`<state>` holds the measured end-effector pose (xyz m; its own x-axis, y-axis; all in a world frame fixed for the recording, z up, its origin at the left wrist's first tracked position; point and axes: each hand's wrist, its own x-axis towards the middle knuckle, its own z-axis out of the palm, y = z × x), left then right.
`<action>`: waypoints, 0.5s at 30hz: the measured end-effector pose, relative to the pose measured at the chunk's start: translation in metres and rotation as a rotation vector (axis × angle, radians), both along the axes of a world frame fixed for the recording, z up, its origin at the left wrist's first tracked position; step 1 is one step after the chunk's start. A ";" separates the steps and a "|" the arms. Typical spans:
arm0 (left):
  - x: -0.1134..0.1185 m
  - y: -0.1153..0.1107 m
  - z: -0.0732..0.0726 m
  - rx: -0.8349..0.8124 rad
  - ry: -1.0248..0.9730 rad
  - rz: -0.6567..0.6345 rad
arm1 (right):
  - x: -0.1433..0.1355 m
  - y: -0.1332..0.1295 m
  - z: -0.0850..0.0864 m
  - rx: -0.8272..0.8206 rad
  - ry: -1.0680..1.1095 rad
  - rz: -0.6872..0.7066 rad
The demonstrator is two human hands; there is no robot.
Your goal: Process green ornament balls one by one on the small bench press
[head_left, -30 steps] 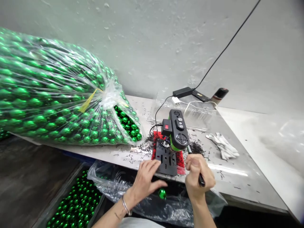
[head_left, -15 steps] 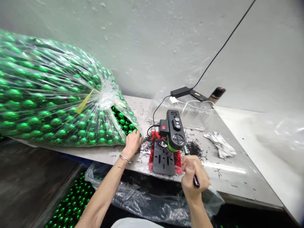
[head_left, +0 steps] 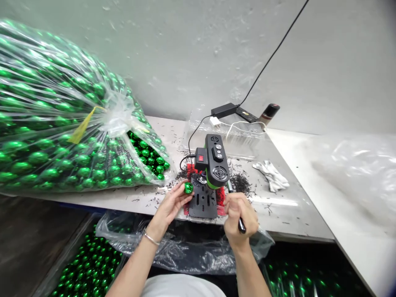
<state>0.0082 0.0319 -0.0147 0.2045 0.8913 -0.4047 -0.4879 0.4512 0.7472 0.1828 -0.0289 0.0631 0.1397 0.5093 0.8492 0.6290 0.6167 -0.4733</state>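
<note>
A shiny green ball (head_left: 188, 188) is held at the fingertips of my left hand (head_left: 173, 203), beside the slotted black base plate (head_left: 203, 202) of a small press-like machine. Over the plate stands the machine's black and green head (head_left: 217, 161), with a red switch on its left side. My right hand (head_left: 240, 216) is wrapped round the black-gripped lever (head_left: 241, 226) at the machine's right. To the left lies a large clear bag (head_left: 117, 113) tied at its neck and full of green balls; a torn opening (head_left: 148, 154) shows some of them bare.
Small black bits (head_left: 241, 183) litter the tabletop around the machine. White gloves (head_left: 272, 176) lie to the right. Behind are a clear plastic tray (head_left: 241, 144), a black power adapter (head_left: 223, 110) and a dark-capped bottle (head_left: 270, 111). More green balls (head_left: 86, 264) fill a bag below the table.
My left hand has come away from the bag's opening, moving right to the machine's plate with a green ball. My right hand stays on the lever. The whole view has shifted a little.
</note>
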 end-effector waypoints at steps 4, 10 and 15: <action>0.024 -0.004 -0.015 0.111 0.221 0.009 | 0.001 -0.001 0.000 -0.005 -0.017 0.006; 0.044 -0.015 -0.026 0.537 0.777 0.023 | 0.002 -0.001 -0.002 -0.003 -0.041 0.022; 0.047 -0.021 -0.034 0.842 1.132 0.078 | 0.002 -0.002 -0.003 -0.015 -0.045 0.024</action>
<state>0.0554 0.0113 -0.0490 0.0722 0.9389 0.3365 0.5465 -0.3195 0.7742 0.1852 -0.0313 0.0600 0.0891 0.5250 0.8464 0.6354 0.6244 -0.4543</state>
